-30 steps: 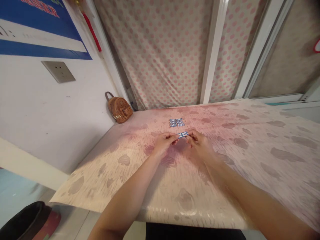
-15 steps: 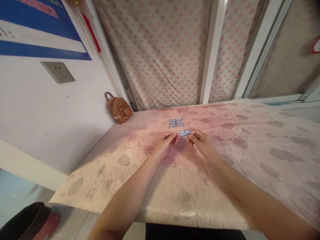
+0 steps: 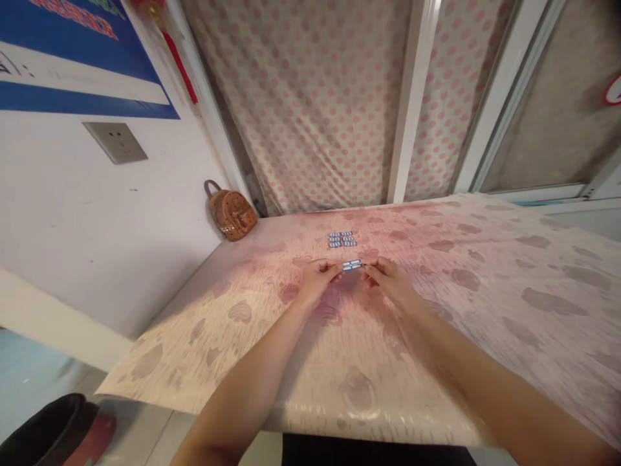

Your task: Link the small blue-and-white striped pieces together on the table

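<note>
Blue-white piece (image 3: 352, 265) — held btwn L hand (image 3: 319, 278) & R hand (image 3: 387, 275).

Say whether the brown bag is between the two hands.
No, a blue-and-white piece is between the left hand and right hand; the brown bag sits by the wall.

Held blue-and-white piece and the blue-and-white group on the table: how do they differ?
The held piece is between the left hand and right hand; the group lies on the table, farther away. The held piece is single; the group has several pieces in rows. Both show blue and white.
</note>
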Motion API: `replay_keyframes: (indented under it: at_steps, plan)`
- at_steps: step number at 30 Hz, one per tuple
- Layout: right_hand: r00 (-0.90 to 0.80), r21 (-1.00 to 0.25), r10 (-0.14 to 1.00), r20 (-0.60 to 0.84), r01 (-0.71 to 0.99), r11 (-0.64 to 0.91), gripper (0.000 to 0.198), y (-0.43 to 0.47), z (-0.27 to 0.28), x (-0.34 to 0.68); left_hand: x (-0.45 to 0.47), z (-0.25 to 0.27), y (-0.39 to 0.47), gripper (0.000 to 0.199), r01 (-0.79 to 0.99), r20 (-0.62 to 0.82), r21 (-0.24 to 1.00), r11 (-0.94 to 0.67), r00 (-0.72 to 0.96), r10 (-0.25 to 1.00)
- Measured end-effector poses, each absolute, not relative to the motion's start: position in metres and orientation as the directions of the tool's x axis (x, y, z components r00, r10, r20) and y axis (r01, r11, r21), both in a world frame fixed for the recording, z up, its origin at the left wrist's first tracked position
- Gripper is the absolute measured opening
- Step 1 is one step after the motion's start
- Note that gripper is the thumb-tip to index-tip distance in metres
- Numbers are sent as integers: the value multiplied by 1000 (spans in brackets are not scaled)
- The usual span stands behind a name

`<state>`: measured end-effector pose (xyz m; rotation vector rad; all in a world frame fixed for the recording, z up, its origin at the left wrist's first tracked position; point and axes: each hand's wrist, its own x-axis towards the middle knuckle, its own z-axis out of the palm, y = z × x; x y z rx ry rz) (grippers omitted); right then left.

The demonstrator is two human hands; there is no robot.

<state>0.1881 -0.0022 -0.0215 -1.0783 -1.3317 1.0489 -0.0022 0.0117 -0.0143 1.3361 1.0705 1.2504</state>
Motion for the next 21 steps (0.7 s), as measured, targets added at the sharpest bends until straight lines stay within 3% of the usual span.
replay_keyframes:
  at_steps: [7, 12, 18, 21]
  plan:
    - [32, -993, 993, 113, 23, 113, 38, -5, -12, 207, -15, -19, 55, 9, 187, 73, 980, -72, 2, 997]
    - [35, -993, 994, 101, 68, 98, 39, 0, -6, 233, -17, -20, 100, 11, 343, 96, 936, -83, -19, 995]
    - [70, -993, 995, 76, 92, 69, 37, 0, -9, 252, -11, -24, 134, 28, 534, 103, 841, -88, 1, 995]
    - [66, -991, 994, 88, 103, 81, 35, -6, -3, 257, -12, -24, 143, 16, 623, 141, 775, -106, -7, 990]
